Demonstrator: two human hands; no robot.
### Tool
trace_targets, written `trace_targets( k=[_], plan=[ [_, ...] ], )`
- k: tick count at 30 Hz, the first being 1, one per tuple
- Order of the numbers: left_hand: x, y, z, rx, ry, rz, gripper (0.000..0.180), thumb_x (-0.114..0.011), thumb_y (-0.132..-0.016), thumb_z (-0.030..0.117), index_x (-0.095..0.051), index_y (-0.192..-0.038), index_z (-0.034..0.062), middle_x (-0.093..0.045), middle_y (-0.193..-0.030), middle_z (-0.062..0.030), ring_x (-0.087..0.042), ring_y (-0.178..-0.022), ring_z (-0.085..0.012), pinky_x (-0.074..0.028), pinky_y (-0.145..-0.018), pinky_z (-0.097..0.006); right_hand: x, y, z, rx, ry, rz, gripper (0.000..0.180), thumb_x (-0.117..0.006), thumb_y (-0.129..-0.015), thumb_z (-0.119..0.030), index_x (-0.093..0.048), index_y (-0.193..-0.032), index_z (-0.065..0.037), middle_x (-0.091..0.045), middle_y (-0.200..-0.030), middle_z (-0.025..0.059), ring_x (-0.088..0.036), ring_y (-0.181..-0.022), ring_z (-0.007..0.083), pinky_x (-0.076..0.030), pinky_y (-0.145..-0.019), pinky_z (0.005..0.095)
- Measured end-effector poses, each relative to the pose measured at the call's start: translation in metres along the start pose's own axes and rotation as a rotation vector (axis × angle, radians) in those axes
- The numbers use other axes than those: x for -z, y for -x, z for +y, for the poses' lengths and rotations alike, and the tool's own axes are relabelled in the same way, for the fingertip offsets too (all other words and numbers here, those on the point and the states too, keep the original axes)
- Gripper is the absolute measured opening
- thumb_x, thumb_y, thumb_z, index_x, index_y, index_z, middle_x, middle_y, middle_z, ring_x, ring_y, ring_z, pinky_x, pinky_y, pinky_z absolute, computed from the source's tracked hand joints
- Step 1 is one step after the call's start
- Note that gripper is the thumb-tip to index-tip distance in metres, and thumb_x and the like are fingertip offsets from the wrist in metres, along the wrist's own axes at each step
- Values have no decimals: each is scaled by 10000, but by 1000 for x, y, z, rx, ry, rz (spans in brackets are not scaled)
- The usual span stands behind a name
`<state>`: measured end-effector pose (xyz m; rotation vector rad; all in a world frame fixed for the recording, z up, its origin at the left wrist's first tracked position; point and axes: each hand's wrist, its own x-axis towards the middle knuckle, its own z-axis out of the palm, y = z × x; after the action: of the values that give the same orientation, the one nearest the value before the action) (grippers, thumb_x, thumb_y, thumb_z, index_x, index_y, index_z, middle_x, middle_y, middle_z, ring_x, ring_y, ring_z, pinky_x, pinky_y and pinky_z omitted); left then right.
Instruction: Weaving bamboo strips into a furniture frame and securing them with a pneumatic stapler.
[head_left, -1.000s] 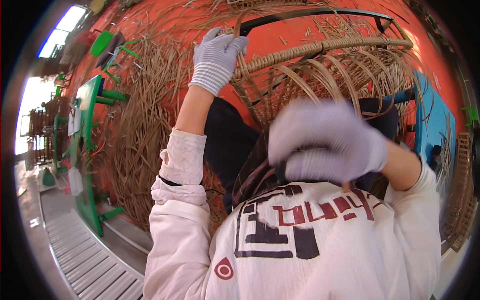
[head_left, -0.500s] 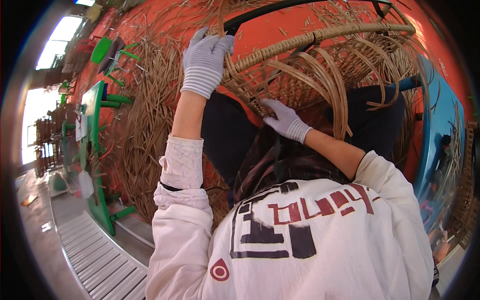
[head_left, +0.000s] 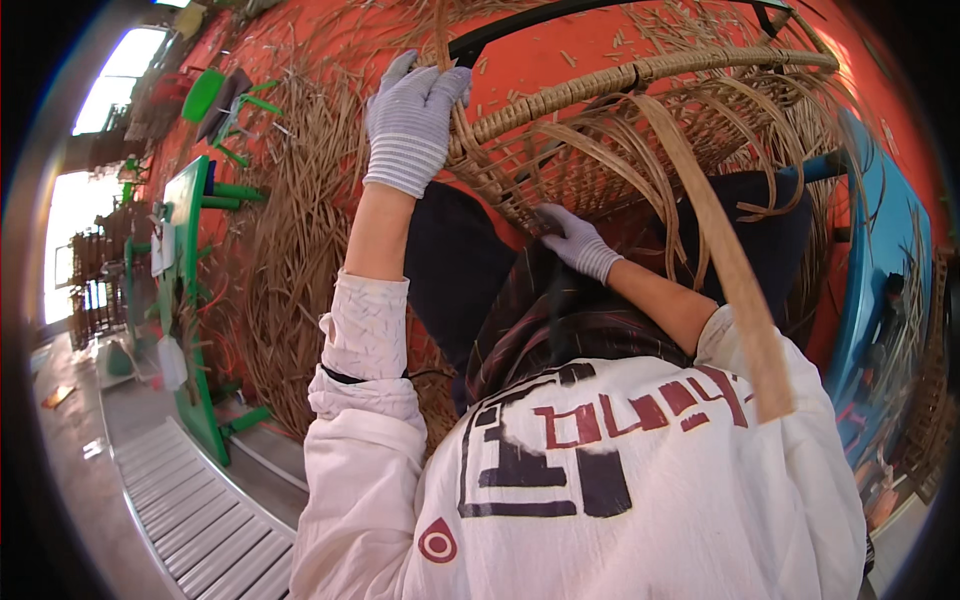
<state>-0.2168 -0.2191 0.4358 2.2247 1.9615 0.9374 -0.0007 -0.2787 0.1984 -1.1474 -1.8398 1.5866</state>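
A partly woven wicker piece (head_left: 600,165) on a black metal frame (head_left: 560,15) rests across my lap, its long edge wrapped in pale cane (head_left: 620,78). My left hand (head_left: 412,125), in a grey striped glove, is closed around its upper left corner, where a strip stands up beside the fingers. Gloved alike, my right hand (head_left: 578,245) has its fingers curled at the lower edge of the weave; the fingertips are partly hidden there. Loose brown strips arch out of the weave. One broad strip (head_left: 725,235) hangs toward me, over my right arm.
Heaps of loose brown strips (head_left: 300,230) lie on the red floor to the left. Beyond them stand a green-framed table (head_left: 195,300) and a green stool (head_left: 203,97). At the right is a blue table (head_left: 880,260) with tools and scraps. A slatted metal bench (head_left: 200,510) is at lower left.
One broad strip has swung out toward me and now crosses my right arm. My right hand has shifted slightly right and down along the lower edge. My left hand keeps its place.
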Motion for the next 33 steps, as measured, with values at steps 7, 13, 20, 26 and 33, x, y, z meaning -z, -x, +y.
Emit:
trace_targets(
  k=[7,13,20,26,33],
  plan=[
    [0,0,-1,-12,3,9,325,-547,-966,312,-749,-888,69,-720,-942,-82,-495,-1254,-339,-359,-1067,-415,-10,-16,44,-35,262,-25,642,-675,-842,-191,-431,-1423,-68,-536,-1374,178,-529,-1256,317,-418,-1072,359],
    [0,2,1,-14,-6,9,315,-535,-973,302,-757,-953,79,-720,-936,-79,-496,-1260,-326,-365,-1069,-405,-6,-22,66,-217,236,-110,669,-673,-851,-147,-399,-1459,-96,-591,-1317,158,-599,-1176,253,-473,-997,330],
    [-2,1,-2,-54,-29,52,271,-561,-959,258,-758,-984,73,-690,-1058,-123,-502,-1253,-314,-392,-1041,-400,-25,-33,88,-313,46,-243,730,-678,-840,-121,-359,-1497,-141,-626,-1276,120,-647,-948,181,-528,-804,288],
    [-2,0,0,-9,90,31,277,-564,-964,242,-752,-945,40,-674,-897,-113,-578,-1101,-265,-440,-966,-380,-27,-34,96,-157,126,-114,667,-685,-839,-137,-426,-1452,-85,-601,-1309,145,-590,-1179,239,-477,-969,319],
    [-2,4,4,-24,75,57,233,-556,-958,159,-743,-955,20,-675,-874,-76,-621,-982,-186,-517,-747,-300,-16,-33,62,-337,37,-78,583,-665,-853,-188,-482,-1393,-67,-575,-1336,188,-546,-1249,318,-430,-1047,348]
  ],
)
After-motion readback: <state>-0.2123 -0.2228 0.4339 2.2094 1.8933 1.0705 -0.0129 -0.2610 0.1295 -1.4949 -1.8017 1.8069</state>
